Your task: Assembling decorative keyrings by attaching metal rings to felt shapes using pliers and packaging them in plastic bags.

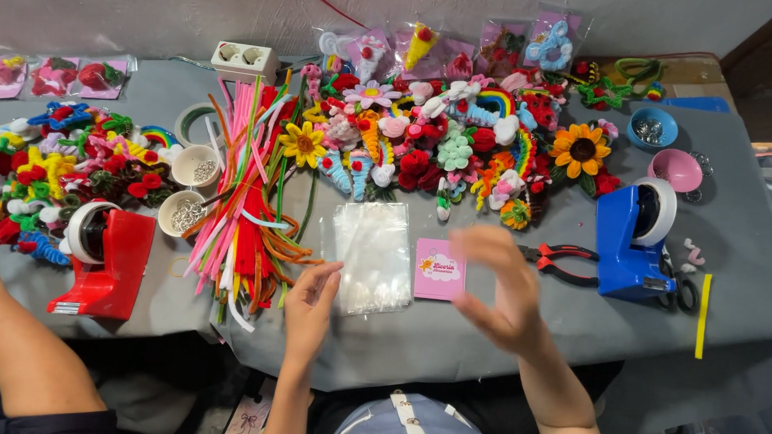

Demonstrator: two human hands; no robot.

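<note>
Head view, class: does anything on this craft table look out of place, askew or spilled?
Nothing looks spilled or damaged. The pipe cleaners fan out in a loose heap, and one yellow strip lies alone near the table's right edge, apart from the rest.

The right hand [497, 287] is motion-blurred — its fingers smear together, so whether it grips anything cannot be told. It hides the corner of the pink card [439, 270] and the tips of the pliers [566, 261]. The left hand [311, 305] covers the lower left edge of the clear bags [372, 255]. Another person's arm [16, 348] is cut off by the left and bottom edges. The scissors [679, 291] lie half behind the blue dispenser [632, 241]. The small metal bits in the bowls [187, 191] are too small to identify — likewise those in the blue dish [651, 128].
</note>
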